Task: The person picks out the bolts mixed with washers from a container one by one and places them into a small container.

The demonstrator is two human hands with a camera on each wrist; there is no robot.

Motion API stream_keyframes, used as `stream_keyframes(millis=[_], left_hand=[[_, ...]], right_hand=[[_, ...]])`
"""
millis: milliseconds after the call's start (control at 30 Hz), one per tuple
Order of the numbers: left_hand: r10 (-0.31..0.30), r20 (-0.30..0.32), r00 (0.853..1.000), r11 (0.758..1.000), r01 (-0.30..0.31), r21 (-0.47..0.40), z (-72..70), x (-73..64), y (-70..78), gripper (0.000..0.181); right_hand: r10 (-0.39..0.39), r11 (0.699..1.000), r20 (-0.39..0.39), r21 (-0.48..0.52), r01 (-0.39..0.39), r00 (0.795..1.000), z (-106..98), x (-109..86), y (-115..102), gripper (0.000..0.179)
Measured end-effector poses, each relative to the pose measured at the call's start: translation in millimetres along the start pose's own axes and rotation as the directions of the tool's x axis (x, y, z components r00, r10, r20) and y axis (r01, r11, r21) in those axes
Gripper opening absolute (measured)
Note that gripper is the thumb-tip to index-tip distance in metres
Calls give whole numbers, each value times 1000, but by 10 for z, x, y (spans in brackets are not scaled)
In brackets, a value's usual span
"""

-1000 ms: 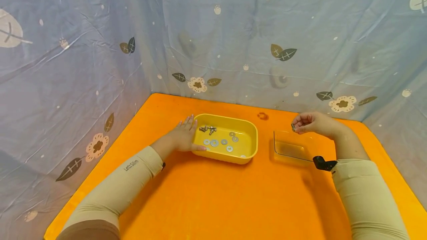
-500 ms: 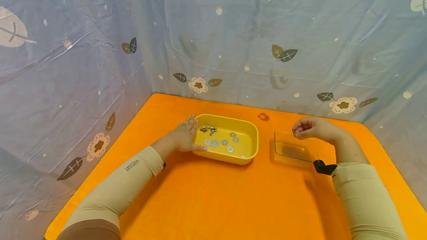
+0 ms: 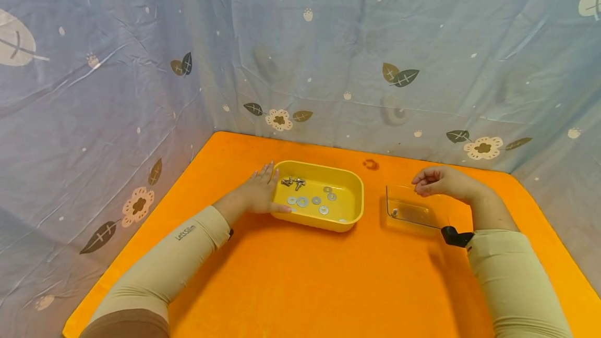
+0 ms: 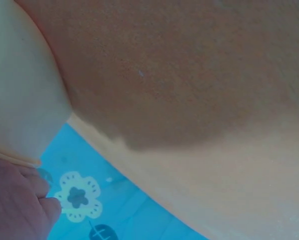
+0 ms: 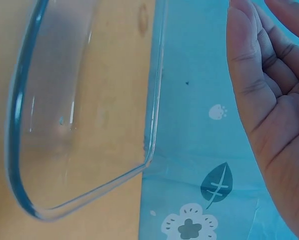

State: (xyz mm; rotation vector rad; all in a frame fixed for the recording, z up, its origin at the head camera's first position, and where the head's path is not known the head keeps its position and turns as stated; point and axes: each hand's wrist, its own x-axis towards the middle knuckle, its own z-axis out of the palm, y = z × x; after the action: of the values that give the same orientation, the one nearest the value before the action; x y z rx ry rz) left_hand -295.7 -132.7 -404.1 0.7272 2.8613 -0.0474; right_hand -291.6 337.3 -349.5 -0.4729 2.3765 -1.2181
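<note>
My left hand (image 3: 257, 192) lies with fingers spread along the left end of a yellow plastic bin (image 3: 324, 221), thumb at its front rim. Inside the bin are several metal bolts (image 3: 298, 184) in the back left and several flat washers (image 3: 302, 202) on the floor. My right hand (image 3: 436, 180) hovers above the clear box (image 3: 387, 202), fingers loosely bent with nothing between them. A small shiny metal piece (image 3: 395, 213) rests in the box's front left corner. In the right wrist view the same fingers (image 5: 244, 65) are beside the clear rim.
Both containers stand on an orange table (image 3: 328, 280), with a gap between them. A patterned blue-grey curtain (image 3: 328, 67) closes off the back and sides. Behind the gap there is a brownish ring mark (image 3: 370, 164) on the table.
The small metal piece that my right fingers pinched has been let go and now lies in the clear box. Both hands have stayed almost in place.
</note>
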Motion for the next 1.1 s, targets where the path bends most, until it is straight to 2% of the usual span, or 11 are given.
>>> stream_keyframes(millis=[167,333,700,900,1100], left_hand=[[-16,2,1000,1000,16,-5,0,1,9,126],[-6,10,1000,1000,7,-16,-7,-2,6,125],[-11,11,1000,1000,11,-28,-21,0,4,127],[-12,11,1000,1000,13,-24,-10,6,-7,127],[-11,6,1000,1000,11,-9,-2,11,-13,127]], right_hand=[[18,1000,-19,8,-18,1000,4,2,-23,35],[20,1000,-18,12,-20,1000,20,14,-53,37],[-90,996,-45,-12,90,995,24,106,-139,29],[-99,995,-57,-24,98,993,100,245,-295,32],[-133,991,-23,-8,133,991,219,465,-490,30]])
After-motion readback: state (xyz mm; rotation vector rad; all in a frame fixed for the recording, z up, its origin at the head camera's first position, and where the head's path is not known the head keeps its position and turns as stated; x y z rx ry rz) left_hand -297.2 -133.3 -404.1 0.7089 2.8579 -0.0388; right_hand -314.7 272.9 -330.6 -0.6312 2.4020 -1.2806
